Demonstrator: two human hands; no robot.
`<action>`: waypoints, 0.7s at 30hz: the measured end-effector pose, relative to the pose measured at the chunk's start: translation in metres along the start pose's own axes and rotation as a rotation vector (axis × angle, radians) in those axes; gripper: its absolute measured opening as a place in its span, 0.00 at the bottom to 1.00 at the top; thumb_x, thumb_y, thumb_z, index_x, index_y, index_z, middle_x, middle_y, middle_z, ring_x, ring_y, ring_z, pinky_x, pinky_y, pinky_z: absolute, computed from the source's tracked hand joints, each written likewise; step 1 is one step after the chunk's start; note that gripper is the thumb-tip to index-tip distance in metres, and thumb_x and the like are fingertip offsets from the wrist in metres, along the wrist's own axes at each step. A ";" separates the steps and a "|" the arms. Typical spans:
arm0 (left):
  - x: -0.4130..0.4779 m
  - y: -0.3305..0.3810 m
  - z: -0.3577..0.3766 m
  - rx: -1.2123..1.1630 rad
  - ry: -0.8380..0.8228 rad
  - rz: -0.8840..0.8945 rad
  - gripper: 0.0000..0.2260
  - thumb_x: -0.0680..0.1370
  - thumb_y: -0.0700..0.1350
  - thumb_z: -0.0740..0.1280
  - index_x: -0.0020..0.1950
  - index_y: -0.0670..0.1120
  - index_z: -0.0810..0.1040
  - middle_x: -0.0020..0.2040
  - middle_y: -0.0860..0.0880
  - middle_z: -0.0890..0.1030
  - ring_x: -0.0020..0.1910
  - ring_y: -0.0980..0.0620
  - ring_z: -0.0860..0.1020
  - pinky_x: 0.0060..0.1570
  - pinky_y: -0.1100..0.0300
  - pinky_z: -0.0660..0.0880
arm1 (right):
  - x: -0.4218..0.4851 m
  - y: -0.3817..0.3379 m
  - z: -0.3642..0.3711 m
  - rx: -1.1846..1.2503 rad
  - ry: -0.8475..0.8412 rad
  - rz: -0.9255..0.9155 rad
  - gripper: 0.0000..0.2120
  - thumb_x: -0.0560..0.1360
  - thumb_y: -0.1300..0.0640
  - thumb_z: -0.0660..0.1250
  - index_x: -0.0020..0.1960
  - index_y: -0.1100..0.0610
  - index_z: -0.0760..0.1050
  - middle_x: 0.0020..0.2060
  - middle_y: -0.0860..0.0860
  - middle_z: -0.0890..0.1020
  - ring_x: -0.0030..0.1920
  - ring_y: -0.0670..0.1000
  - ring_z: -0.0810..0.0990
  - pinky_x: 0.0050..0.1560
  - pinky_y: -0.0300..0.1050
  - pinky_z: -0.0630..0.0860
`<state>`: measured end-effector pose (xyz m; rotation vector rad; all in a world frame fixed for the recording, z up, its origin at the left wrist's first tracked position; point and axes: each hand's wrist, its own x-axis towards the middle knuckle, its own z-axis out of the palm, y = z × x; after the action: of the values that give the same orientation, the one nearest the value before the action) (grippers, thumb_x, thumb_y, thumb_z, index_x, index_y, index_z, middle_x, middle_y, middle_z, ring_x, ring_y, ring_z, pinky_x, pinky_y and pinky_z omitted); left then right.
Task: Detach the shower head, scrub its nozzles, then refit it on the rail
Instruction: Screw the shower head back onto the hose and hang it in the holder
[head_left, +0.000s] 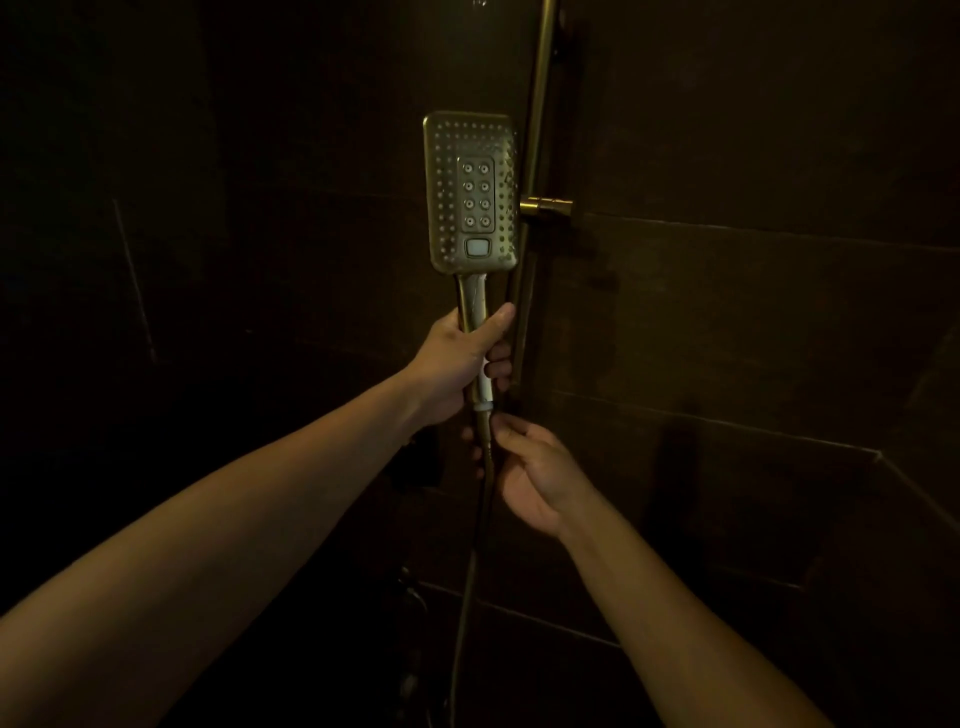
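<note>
A rectangular gold shower head (470, 192) with rows of nozzles faces me, held upright just left of the vertical gold rail (535, 130). My left hand (462, 358) grips its handle, thumb up along the front. Just below, my right hand (524, 473) pinches the gold hose nut (484, 423) where the hose (470, 571) joins the handle's base. The hose hangs down into the dark. A gold holder bracket (545, 208) sticks out from the rail beside the head's right edge; whether the head touches it is unclear.
Dark tiled walls (727, 312) surround the shower, with a ledge or niche edge (878, 457) at the right. Dim fittings, probably the mixer (415, 597), sit low by the hose. The light is very low.
</note>
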<state>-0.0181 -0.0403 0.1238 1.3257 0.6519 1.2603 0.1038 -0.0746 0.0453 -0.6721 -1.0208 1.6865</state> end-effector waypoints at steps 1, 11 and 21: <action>0.000 -0.002 -0.001 0.004 0.006 -0.008 0.08 0.80 0.48 0.66 0.47 0.47 0.69 0.32 0.52 0.70 0.30 0.55 0.70 0.34 0.58 0.72 | -0.001 0.000 0.000 0.004 -0.014 0.013 0.09 0.79 0.66 0.58 0.50 0.60 0.77 0.38 0.56 0.83 0.37 0.51 0.77 0.40 0.45 0.69; -0.003 -0.014 0.000 0.013 0.056 -0.037 0.10 0.79 0.48 0.68 0.48 0.47 0.68 0.33 0.51 0.70 0.30 0.53 0.69 0.34 0.56 0.71 | 0.001 0.005 -0.004 -0.052 0.069 0.040 0.11 0.71 0.72 0.68 0.50 0.60 0.76 0.36 0.53 0.84 0.34 0.49 0.80 0.36 0.44 0.73; -0.011 -0.006 0.006 -0.021 -0.031 -0.034 0.07 0.81 0.47 0.65 0.45 0.49 0.70 0.32 0.51 0.68 0.29 0.55 0.68 0.35 0.57 0.70 | -0.009 0.000 -0.004 0.055 -0.095 0.113 0.09 0.72 0.62 0.65 0.45 0.60 0.83 0.41 0.55 0.83 0.42 0.52 0.79 0.44 0.47 0.72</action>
<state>-0.0134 -0.0513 0.1163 1.3098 0.6350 1.2137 0.1105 -0.0819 0.0429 -0.6289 -1.0147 1.8528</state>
